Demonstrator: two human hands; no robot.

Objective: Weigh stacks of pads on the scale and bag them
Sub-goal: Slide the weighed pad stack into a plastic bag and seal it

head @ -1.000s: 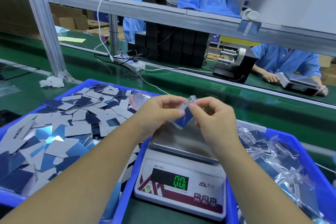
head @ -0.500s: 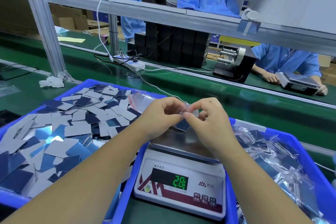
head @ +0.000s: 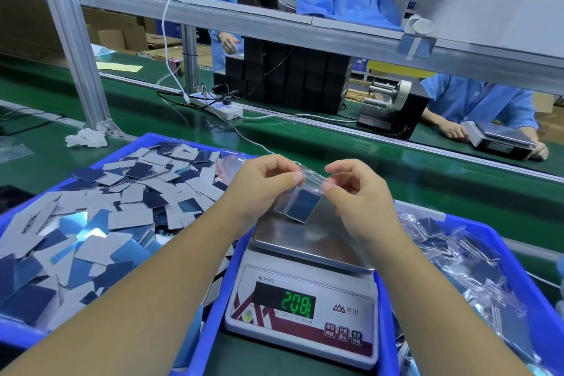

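A small clear plastic bag [head: 309,180] with a stack of blue and grey pads [head: 300,204] inside hangs over the steel pan of the white scale [head: 308,293]. My left hand [head: 259,183] pinches the bag's top edge at its left end. My right hand [head: 355,189] pinches the same edge at its right end. The bag's lower corner is close to the pan; whether it touches I cannot tell. The scale's green display shows 208.
A blue bin [head: 213,299] of loose blue and grey pads sits on my left, with clear bags [head: 227,163] at its far side. A blue bin [head: 518,268] of bagged pads is on my right. Beyond lie a green conveyor, a power strip [head: 219,107] and other workers.
My hands have drawn apart along the bag's top edge, and the bagged stack now hangs lower over the pan. The scale's reading went from 0.0 to 208.
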